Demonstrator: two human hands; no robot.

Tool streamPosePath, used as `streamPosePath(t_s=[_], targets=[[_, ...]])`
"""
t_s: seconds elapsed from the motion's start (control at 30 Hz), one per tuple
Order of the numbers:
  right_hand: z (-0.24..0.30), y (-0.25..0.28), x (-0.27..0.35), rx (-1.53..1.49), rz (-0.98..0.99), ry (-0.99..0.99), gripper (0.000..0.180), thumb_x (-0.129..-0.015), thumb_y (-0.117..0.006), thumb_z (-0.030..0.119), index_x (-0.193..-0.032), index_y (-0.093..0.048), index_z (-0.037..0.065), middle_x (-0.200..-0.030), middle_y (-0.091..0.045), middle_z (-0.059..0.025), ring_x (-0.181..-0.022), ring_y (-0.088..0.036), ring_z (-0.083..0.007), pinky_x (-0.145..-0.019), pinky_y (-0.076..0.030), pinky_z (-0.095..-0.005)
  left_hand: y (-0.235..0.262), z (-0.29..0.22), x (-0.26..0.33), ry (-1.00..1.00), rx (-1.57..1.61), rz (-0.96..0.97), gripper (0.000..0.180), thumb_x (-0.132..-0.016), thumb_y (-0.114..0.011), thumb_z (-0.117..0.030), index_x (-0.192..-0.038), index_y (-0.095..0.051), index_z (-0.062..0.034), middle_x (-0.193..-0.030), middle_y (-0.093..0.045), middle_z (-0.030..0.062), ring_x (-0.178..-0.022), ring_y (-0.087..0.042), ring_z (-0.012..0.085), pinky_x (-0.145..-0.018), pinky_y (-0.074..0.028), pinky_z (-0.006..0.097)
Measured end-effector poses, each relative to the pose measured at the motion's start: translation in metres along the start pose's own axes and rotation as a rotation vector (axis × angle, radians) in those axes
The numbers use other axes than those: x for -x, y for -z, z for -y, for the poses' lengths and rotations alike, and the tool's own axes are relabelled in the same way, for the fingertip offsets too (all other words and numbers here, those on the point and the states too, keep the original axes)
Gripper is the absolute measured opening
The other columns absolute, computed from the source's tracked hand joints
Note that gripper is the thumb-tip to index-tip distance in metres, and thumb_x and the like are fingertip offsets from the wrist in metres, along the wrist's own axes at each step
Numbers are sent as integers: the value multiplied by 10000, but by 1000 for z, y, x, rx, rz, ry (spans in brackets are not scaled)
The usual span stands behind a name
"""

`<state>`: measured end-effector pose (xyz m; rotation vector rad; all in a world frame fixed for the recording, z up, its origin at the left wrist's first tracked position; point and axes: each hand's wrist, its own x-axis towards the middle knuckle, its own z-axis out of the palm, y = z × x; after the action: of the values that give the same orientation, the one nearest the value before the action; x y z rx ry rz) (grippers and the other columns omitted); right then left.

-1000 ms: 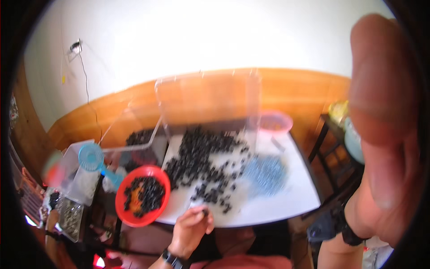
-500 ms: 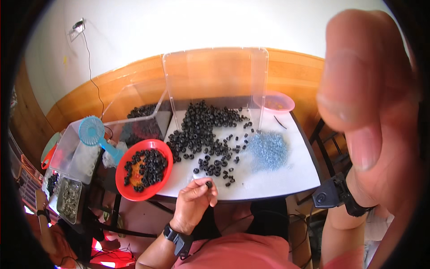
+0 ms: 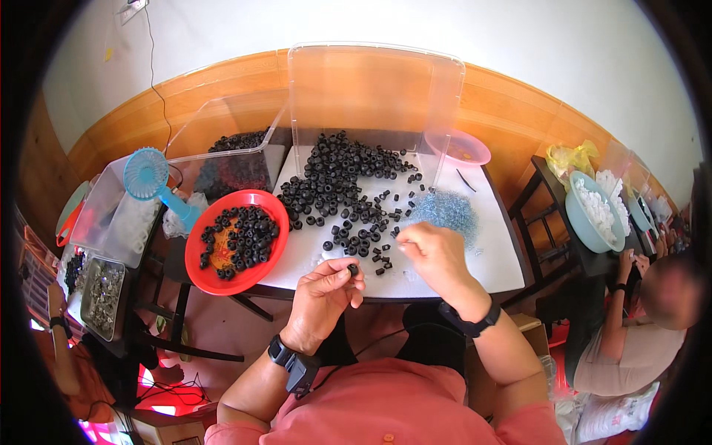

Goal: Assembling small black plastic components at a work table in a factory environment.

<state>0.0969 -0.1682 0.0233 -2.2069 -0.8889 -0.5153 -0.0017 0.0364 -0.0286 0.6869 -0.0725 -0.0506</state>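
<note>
My left hand is at the table's near edge, pinching a small black plastic ring-shaped part between thumb and fingertips. My right hand hovers over the table beside it, fingers curled in a pinch; whatever they hold, if anything, is hidden. Beyond that hand lies a pile of tiny clear bluish pieces. A large heap of black ring-shaped parts spreads across the white tabletop, with several loose ones close to my hands. More black parts sit in the red bowl to the left.
A clear plastic bin stands on its side behind the heap. A pink bowl is at the far right corner. Leftward are a blue handheld fan and a metal tray. Another person works at the right.
My right hand has come down from close to the camera to the table beside my left hand. The left hand still pinches the black part. The view has shifted slightly.
</note>
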Motion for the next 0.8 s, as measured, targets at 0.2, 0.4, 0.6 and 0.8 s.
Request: streamPosePath(t_s=[0.2, 0.4, 0.6, 0.8], targets=[[3, -19, -15, 406, 268, 169, 119, -776, -652, 76, -843, -713, 154, -813, -632, -61, -678, -675, -286, -564, -510, -432, -1, 0, 2, 10, 10, -27, 220, -964, -605, -76, -1159, -640, 18, -985, -655, 144, -871, -631, 231, -677, -496, 343], [-4, -24, -26, 423, 382, 200, 57, -722, -654, 59, -775, -661, 81, -847, -629, -107, -728, -676, -322, -611, -524, -453, -2, -1, -4, 35, 15, -33, 213, -954, -632, -113, -1128, -642, 10, -987, -638, 136, -872, -617, 229, -670, -480, 341], [2, -25, -31, 453, 416, 251, 105, -719, -652, 32, -823, -661, 25, -848, -658, -149, -773, -690, -338, -651, -548, -444, -3, -1, -4, 7, -20, -21, 217, -960, -630, -128, -1135, -651, -1, -982, -639, 125, -872, -614, 222, -670, -475, 335], [2, -10, -19, 180, 165, 168, 132, -748, -668, -3, -878, -664, 22, -849, -657, -140, -734, -677, -319, -645, -535, -407, 0, -2, -6, 38, -16, -28, 227, -964, -626, -139, -1145, -651, -5, -969, -639, 114, -859, -602, 210, -656, -458, 325]])
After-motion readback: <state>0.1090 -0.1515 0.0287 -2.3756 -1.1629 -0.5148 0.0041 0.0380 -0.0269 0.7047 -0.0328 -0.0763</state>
